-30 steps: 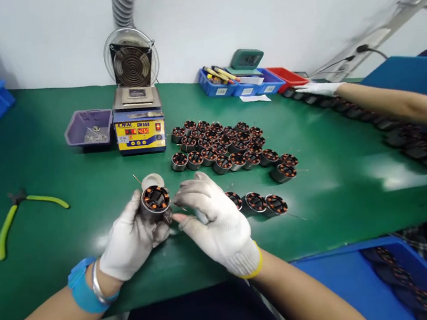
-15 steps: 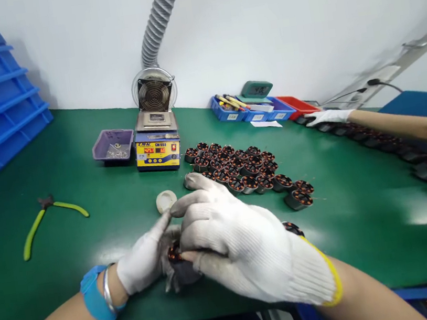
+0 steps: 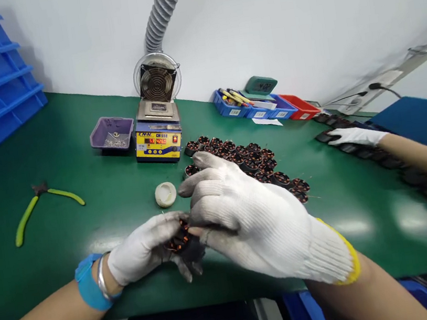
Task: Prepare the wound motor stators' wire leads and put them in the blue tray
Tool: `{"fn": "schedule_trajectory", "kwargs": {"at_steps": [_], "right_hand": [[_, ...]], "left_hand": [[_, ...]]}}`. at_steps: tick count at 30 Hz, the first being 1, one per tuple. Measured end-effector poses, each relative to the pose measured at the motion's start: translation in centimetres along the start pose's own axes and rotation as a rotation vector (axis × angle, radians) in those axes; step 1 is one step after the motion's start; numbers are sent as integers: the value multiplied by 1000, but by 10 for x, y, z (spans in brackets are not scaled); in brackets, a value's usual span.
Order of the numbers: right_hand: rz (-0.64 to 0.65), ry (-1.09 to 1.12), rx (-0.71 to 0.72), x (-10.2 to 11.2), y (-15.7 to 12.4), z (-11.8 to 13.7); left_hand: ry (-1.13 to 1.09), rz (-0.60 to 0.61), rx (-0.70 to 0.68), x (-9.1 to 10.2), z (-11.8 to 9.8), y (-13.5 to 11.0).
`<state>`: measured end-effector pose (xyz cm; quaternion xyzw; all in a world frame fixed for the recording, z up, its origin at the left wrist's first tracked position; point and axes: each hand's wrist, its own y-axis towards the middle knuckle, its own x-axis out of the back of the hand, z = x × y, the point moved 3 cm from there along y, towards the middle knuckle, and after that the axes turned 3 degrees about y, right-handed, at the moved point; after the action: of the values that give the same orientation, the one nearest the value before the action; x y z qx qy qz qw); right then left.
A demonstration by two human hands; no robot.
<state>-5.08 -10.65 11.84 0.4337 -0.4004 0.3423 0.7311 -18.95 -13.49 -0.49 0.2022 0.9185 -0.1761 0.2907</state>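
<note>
My left hand (image 3: 146, 246), in a white glove with a blue wrist strap, is closed around a motor stator (image 3: 180, 237) with copper windings, near the table's front edge. My right hand (image 3: 254, 223), also gloved, lies over the stator from the right, thumb and forefinger pinched at its windings; the other fingers stretch out. Most of the stator is hidden by both hands. A cluster of several more stators (image 3: 245, 162) sits just behind my right hand. A small white round cap (image 3: 165, 194) rests on the green mat (image 3: 89, 235) behind my left hand.
A yellow solder pot (image 3: 158, 136) with a fan and duct hose stands at the back. A purple tray (image 3: 112, 134) is left of it. Green-handled cutters (image 3: 40, 203) lie at left. Blue and red bins (image 3: 265, 106) sit at the back right. Another person's gloved hand (image 3: 355, 136) reaches over dark parts at right.
A second ago my left hand held the stator up, face showing. Both hands have since dropped toward the table edge, and my right hand has come over the stator, covering it.
</note>
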Motion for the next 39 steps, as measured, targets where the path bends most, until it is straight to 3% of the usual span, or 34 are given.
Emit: {"fn": "schedule_trajectory", "kwargs": {"at_steps": [1,3,6,8,10,13,15,17,19,21,23,25,28,32,34,39], "right_hand": [[-15,41,-20,-2,-5,-4],[-118,207,-88,-4,-18,-15],[-463,540,-197,-11,-42,-34],[-564,549,-252,-24,-53,-43],[-434,359,-239,-43,-56,-43],[-220,135,-90,-70,-52,-37],[-250,97,-38,-78,-51,-35],[-303,60,-74,-79,-53,-37],[-316,9,-113,-76,-55,-40],[-302,-35,-145,-74,-58,-43],[-326,-63,-176,-70,-60,-46],[-376,-80,-185,-68,-63,-47],[-405,-84,-163,-70,-64,-47],[-387,-86,-157,-73,-63,-46],[-403,-86,-184,-72,-64,-46],[-434,-106,-259,-68,-64,-47]], "left_hand": [[65,5,-17,-1,0,-1],[182,-101,-114,2,-4,-4],[238,-216,-197,6,-11,-5],[252,-200,-163,6,-11,-3],[310,-176,-143,5,-10,-1],[463,-159,-201,3,-6,2],[560,-243,-311,5,-6,3],[677,-388,-479,9,-11,-1],[867,-450,-622,12,-19,-6],[1068,-309,-594,11,-27,-8],[1145,-95,-435,11,-31,-8],[1095,-95,-346,13,-35,-8],[979,-336,-320,17,-33,-2],[817,-273,-116,12,-4,8],[684,-303,-169,9,3,5],[454,-514,-559,15,-5,-6]]}}
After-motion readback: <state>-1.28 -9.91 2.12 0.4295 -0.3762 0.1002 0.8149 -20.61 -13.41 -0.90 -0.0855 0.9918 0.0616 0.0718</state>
